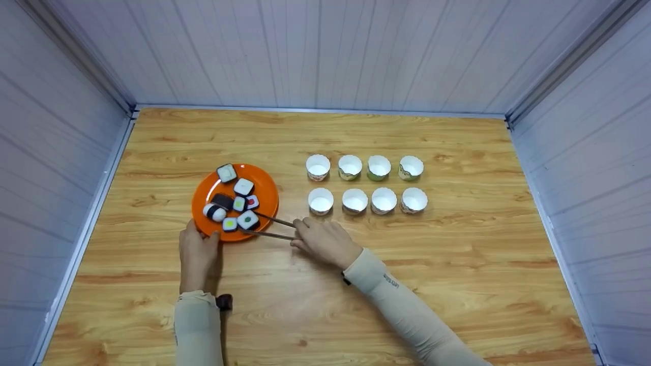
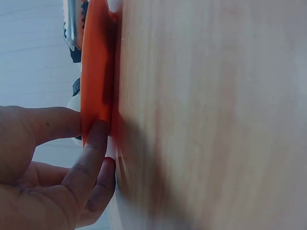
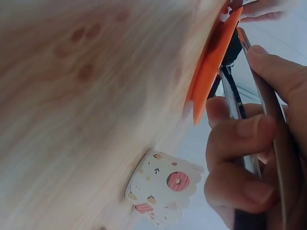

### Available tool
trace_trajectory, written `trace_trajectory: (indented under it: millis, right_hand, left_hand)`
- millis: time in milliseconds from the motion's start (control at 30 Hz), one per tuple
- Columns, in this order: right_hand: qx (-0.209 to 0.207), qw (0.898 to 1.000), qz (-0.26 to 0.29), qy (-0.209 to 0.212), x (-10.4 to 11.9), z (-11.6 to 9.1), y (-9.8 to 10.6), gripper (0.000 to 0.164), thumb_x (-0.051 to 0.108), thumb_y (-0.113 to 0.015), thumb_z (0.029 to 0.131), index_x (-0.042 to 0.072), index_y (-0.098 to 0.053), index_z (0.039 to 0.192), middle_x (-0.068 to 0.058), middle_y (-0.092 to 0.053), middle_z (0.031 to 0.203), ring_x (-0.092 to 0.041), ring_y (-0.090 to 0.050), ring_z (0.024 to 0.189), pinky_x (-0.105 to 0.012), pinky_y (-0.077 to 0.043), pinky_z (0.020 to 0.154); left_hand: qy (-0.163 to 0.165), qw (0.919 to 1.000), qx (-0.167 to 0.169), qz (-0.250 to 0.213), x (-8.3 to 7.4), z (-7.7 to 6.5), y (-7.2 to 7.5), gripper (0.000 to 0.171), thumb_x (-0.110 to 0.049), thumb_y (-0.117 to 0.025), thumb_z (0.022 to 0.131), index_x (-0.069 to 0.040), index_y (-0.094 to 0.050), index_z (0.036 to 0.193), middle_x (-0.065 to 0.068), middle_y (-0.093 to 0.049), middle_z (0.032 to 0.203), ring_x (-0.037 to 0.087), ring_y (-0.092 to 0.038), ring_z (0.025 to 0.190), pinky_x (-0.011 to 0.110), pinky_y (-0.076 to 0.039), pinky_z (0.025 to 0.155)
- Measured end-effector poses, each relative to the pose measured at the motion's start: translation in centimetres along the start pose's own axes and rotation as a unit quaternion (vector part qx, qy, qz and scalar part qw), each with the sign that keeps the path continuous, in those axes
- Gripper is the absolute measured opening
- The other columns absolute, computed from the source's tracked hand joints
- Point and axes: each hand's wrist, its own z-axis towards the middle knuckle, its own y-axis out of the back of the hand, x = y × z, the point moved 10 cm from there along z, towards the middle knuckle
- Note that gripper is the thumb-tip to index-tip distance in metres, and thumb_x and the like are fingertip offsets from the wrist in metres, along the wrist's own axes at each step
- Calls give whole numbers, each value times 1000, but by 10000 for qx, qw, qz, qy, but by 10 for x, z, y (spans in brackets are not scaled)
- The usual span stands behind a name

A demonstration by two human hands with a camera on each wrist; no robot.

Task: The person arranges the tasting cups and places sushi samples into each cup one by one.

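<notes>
An orange plate (image 1: 268,189) carries several toy sushi pieces near the table's left side. My left hand (image 1: 197,254) pinches its near-left rim; in the left wrist view the thumb lies over the plate (image 2: 97,62) and a finger reaches its underside. With my right hand (image 1: 325,241) I grip metal tongs (image 1: 273,235), whose arms reach over the plate's right edge. Their tips stand on either side of a white sushi roll with a green centre (image 1: 248,220); whether they touch it I cannot tell. Close by lie a yellow-centred roll (image 1: 230,224) and a red-centred roll (image 1: 252,202).
Two rows of white paper cups (image 1: 354,202) stand right of the plate, the nearer row just beyond my right hand. One patterned cup (image 3: 165,184) shows close to that hand in the right wrist view. Pale panel walls (image 1: 315,56) border the wooden table (image 1: 457,264).
</notes>
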Motion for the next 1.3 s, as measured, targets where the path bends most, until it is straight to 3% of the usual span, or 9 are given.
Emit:
trace_trajectory:
  millis: [333, 533, 700, 1000, 1300]
  right_hand:
    - [-368, 9991, -17, 186, -12, -14, 29, 47, 46, -48, 104, 9, -55, 131, -6, -63, 106, -23, -60, 64, -36, -49, 47]
    - [-738, 9970, 193, -164, -45, -22, 56, 43, 44, -53, 102, 9, -57, 127, -5, -62, 93, -22, -57, 58, -36, -46, 45]
    - [-944, 9933, 228, -622, -81, -32, 74, 46, 42, -57, 101, 6, -58, 129, -7, -63, 95, -21, -53, 56, -35, -44, 44]
    - [-606, 9887, 51, -1372, -135, -38, 85, 49, 43, -49, 104, 3, -56, 132, -11, -65, 102, -26, -58, 62, -39, -47, 48]
    - [-151, 9854, -55, -1692, -152, -30, 72, 51, 47, -48, 104, 4, -56, 131, -13, -65, 104, -30, -61, 70, -44, -49, 56]
  left_hand:
    - [160, 9997, 171, -99, 1, -1, -1, 46, -3, -55, 99, 10, -41, 140, 30, -49, 138, 38, -47, 130, 51, -37, 108]
    - [88, 9999, 90, -10, 0, -1, 1, 43, -2, -55, 98, 11, -44, 137, 30, -51, 134, 39, -49, 126, 51, -38, 107]
    - [-21, 9999, -15, 115, -2, -3, 1, 42, -4, -56, 98, 11, -44, 135, 30, -49, 127, 41, -48, 121, 53, -38, 104]
    - [-53, 9998, -52, 192, 0, -3, 1, 44, -5, -57, 98, 12, -44, 136, 31, -48, 125, 43, -45, 118, 56, -36, 103]
    - [26, 10000, -37, 71, 0, -3, 0, 41, -5, -56, 99, 9, -45, 137, 29, -49, 128, 40, -48, 121, 54, -38, 105]
